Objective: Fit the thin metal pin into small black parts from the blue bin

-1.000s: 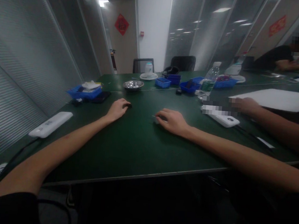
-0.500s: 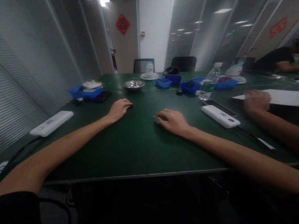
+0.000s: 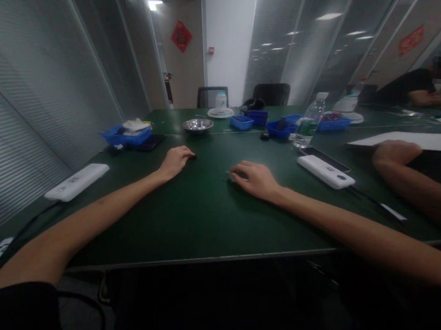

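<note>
My left hand [image 3: 175,162] lies on the green table [image 3: 201,219], its fingers curled over a small dark object [image 3: 192,156] at the fingertips. My right hand [image 3: 256,179] rests a little to the right. Its fingers are pinched together on a thin metal pin-like tool [image 3: 229,173] that points left, with something pale under the fingertips. I cannot make out what either small item is. Both forearms stretch across the table from the near edge.
One white power bank [image 3: 77,181] lies at the left and another [image 3: 326,172] at the right, beside a dark phone [image 3: 324,158]. Farther back are a metal bowl [image 3: 197,125], blue trays [image 3: 126,135], and a water bottle [image 3: 310,120]. A co-worker's hand [image 3: 394,151] rests by a white sheet [image 3: 413,140].
The co-worker's hand has drawn away to the right, from the right-hand power bank to the white sheet. My own hands have stayed where they were.
</note>
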`<act>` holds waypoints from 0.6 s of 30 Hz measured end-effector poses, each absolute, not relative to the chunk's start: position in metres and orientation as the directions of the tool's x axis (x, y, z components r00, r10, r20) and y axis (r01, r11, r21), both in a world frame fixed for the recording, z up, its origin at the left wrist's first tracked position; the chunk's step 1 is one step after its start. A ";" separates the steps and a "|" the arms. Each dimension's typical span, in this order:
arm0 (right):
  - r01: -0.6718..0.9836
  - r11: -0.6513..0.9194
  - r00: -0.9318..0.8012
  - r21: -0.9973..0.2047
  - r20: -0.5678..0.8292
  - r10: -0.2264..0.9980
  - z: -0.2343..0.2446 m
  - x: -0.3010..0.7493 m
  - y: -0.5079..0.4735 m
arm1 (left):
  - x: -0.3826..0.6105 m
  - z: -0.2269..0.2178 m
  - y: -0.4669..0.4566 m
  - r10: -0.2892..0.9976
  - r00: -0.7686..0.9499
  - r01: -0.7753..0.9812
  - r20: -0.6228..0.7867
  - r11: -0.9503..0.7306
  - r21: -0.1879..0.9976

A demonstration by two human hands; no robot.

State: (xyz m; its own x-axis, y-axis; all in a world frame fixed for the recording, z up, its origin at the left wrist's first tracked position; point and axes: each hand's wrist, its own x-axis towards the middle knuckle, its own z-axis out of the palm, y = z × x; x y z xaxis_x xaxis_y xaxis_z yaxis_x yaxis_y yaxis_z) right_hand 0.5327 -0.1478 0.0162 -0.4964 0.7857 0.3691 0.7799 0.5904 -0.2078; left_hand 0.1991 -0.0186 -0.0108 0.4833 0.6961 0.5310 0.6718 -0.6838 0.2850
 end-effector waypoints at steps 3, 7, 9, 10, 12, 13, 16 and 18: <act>0.776 0.592 -0.500 -0.216 0.363 0.787 0.017 0.533 -0.149 | 0.196 -0.010 -0.014 0.705 0.470 0.661 0.531 -0.680 0.318; 0.777 0.595 -0.498 -0.209 0.374 0.782 0.018 0.532 -0.150 | 0.171 -0.007 0.000 0.770 0.388 0.761 0.508 -0.578 0.295; 0.777 0.595 -0.499 -0.206 0.375 0.782 0.018 0.532 -0.150 | 0.147 -0.006 0.009 0.812 0.309 0.836 0.494 -0.480 0.267; 0.776 0.595 -0.500 -0.208 0.371 0.783 0.018 0.532 -0.150 | 0.133 -0.005 0.014 0.827 0.271 0.868 0.493 -0.432 0.247; 0.776 0.594 -0.502 -0.213 0.362 0.786 0.018 0.532 -0.150 | 0.103 -0.006 0.023 0.844 0.203 0.919 0.496 -0.339 0.202; 0.777 0.593 -0.502 -0.213 0.361 0.786 0.018 0.532 -0.150 | 0.089 -0.006 0.028 0.849 0.173 0.935 0.499 -0.301 0.188; 0.782 0.590 -0.499 -0.201 0.364 0.786 0.016 0.532 -0.148 | 0.055 -0.006 0.041 0.863 0.135 0.941 0.487 -0.265 0.209; 0.784 0.589 -0.500 -0.196 0.362 0.787 0.015 0.533 -0.147 | 0.043 -0.006 0.048 0.878 0.142 0.924 0.458 -0.284 0.257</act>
